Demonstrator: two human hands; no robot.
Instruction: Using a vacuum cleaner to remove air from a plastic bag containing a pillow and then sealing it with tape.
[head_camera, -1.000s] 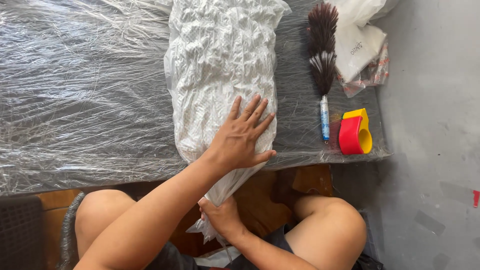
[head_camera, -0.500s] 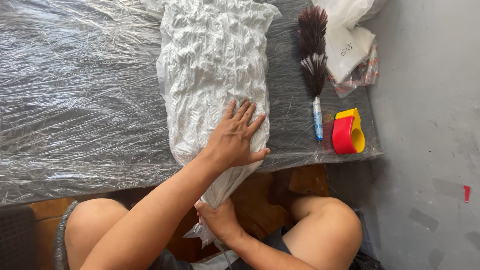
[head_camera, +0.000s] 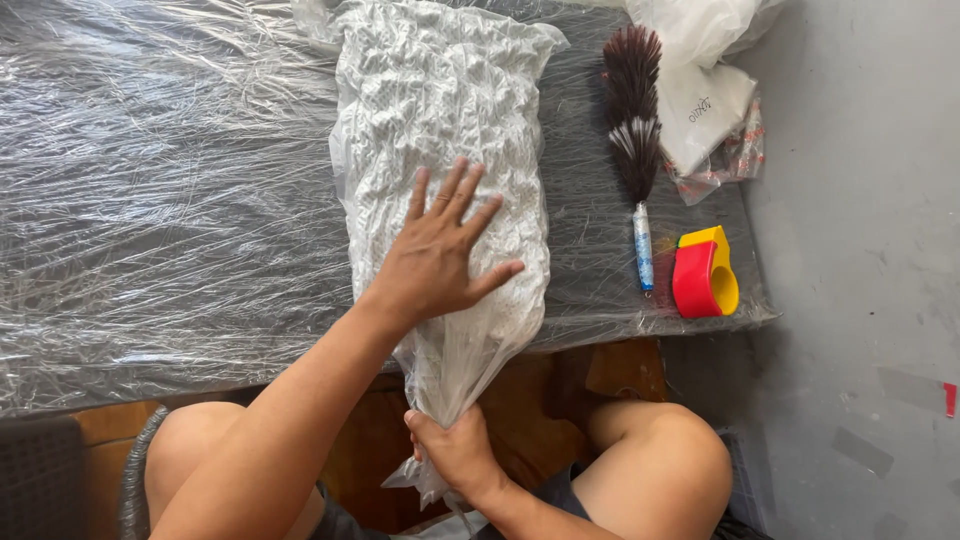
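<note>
One long white bag of crinkled cloth lies on the plastic-covered table, running straight away from the person, left hand spread flat on its near end, right hand fisted around its gathered neck below the table edge.

The white bags run off the top edge (contents unseen); the bagged fabric is cropped there too.

A small packing workshop: plastic-wrapped table, tape dispenser, bare concrete floor.
</note>
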